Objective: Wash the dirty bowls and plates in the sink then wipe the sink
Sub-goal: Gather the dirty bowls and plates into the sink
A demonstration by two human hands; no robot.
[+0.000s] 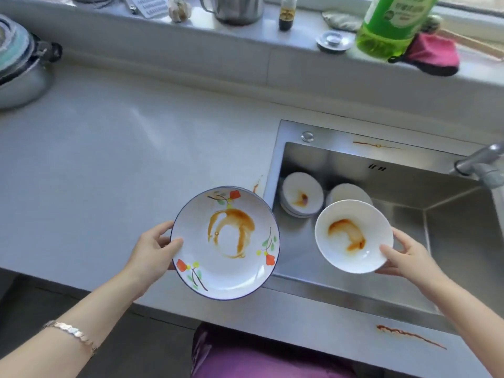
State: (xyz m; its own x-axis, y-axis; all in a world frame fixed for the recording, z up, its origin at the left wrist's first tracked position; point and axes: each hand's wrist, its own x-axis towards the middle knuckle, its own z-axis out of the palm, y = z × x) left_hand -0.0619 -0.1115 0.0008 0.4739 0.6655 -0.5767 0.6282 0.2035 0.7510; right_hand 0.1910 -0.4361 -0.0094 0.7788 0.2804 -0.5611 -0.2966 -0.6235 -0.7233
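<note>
The dirty bowls and plates are nowhere near clean: every dish in view carries brown sauce, so the washing looks barely begun, if at all. The flowered plate [225,242] hangs over the counter just left of the sink [450,214], smeared with a brown ring, its right rim reaching the sink's left edge. The white bowl [354,236] is held above the sink's front-left part, a brown streak inside it. Deeper in the sink, against its left wall, sits a small stack of stained bowls [302,197], with another white bowl [346,193] just beside it. No running water shows at the faucet [482,163], at the sink's right rear. Sauce marks streak the sink's back ledge and front rim, so the wiping is still to do.

The left hand [154,248] pinches the plate's left rim, thumb on top, fingers underneath. The right hand [403,255] grips the bowl's right rim likewise, thumb inside the lip.
</note>
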